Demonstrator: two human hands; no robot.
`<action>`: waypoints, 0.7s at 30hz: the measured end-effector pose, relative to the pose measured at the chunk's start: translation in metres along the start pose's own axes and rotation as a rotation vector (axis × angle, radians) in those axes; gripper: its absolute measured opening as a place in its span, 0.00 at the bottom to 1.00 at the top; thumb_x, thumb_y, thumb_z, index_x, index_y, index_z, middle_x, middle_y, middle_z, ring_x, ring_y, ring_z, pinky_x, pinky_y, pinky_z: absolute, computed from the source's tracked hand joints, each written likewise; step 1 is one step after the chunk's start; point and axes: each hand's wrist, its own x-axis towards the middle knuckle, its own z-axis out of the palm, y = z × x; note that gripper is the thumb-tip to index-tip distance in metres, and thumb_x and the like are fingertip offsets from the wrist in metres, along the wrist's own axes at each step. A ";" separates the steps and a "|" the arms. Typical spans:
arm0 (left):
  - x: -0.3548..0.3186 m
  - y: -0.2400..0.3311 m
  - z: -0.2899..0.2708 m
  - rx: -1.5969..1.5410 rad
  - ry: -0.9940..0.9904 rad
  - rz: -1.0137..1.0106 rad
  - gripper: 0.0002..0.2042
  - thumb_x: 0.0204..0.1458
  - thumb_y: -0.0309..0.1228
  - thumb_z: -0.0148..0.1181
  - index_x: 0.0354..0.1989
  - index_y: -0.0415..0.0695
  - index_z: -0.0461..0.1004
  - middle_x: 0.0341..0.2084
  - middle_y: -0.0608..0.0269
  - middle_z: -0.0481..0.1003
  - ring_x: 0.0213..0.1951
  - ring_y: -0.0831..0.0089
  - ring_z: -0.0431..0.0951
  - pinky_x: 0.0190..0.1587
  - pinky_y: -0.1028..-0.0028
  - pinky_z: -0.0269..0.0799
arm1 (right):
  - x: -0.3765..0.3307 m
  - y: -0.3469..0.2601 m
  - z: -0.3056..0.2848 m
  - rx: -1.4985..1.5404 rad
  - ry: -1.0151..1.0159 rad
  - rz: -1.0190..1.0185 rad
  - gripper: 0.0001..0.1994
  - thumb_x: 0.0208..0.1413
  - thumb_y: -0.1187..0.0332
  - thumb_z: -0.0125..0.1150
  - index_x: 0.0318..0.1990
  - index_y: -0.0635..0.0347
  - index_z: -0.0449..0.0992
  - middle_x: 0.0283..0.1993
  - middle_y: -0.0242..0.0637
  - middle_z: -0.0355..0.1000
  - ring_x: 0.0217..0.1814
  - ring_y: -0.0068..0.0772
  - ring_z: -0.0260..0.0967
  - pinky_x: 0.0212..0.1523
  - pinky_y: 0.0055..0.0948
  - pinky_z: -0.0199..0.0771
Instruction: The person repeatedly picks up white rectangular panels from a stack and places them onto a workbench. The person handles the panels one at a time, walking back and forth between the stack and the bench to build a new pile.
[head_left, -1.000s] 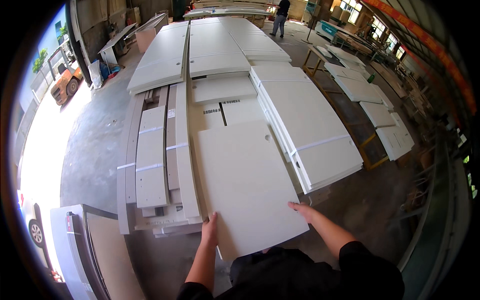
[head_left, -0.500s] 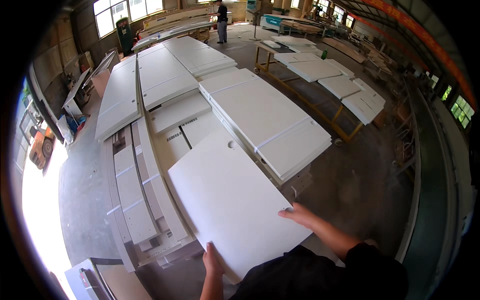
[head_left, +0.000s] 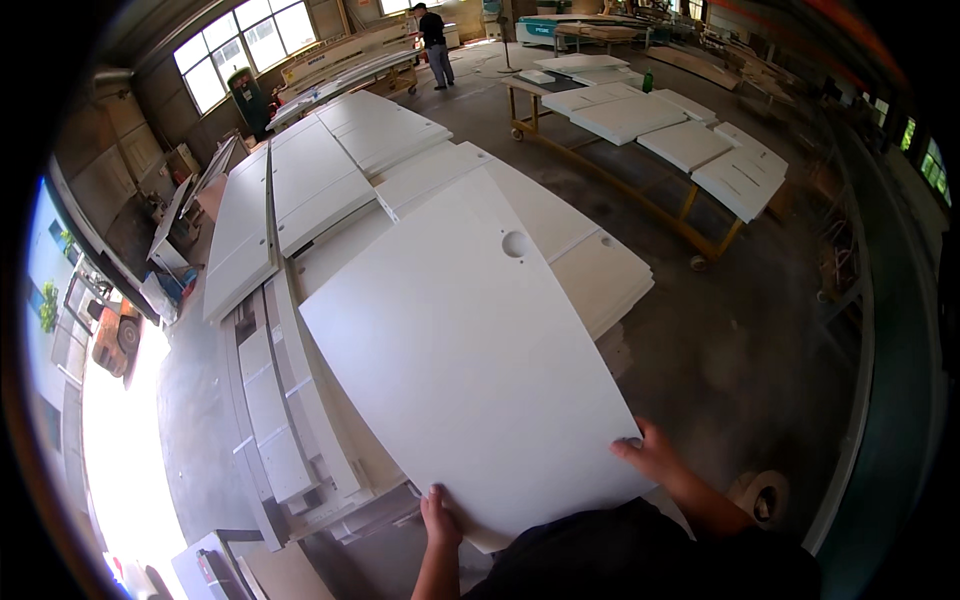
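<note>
No packages, labels, signs or screens discernible.

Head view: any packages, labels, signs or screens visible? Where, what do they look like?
None clear enough to tell.
White panel: large, flat, one round hole, no label showing, held by the left hand and the right hand.
Teal machine: far back, any markings on it too small to tell.

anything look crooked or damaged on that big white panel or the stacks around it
The large white panel, gripped at its near edge by the left hand and right hand, sits skewed across the neatly aligned stacks of white boards. Its round hole looks cleanly cut, not damage.
</note>
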 end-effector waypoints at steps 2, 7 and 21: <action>-0.001 -0.005 0.037 0.038 -0.140 0.031 0.27 0.60 0.46 0.58 0.59 0.39 0.66 0.51 0.58 0.73 0.52 0.64 0.73 0.55 0.61 0.70 | -0.008 0.040 -0.042 0.063 0.040 -0.087 0.25 0.54 0.59 0.69 0.54 0.66 0.74 0.45 0.39 0.78 0.48 0.31 0.75 0.49 0.34 0.75; -0.004 -0.027 0.149 0.136 -0.457 -0.023 0.32 0.51 0.50 0.68 0.56 0.36 0.70 0.49 0.58 0.74 0.51 0.66 0.74 0.54 0.64 0.69 | -0.030 0.135 -0.159 0.300 0.177 -0.123 0.26 0.56 0.60 0.67 0.58 0.64 0.70 0.45 0.37 0.76 0.47 0.31 0.73 0.44 0.33 0.75; 0.068 -0.166 0.577 0.334 -0.627 0.000 0.27 0.60 0.43 0.60 0.60 0.33 0.66 0.52 0.55 0.74 0.52 0.65 0.74 0.57 0.62 0.68 | 0.018 0.197 -0.423 0.345 0.689 0.114 0.25 0.57 0.47 0.63 0.45 0.65 0.76 0.33 0.34 0.73 0.31 0.24 0.67 0.29 0.28 0.69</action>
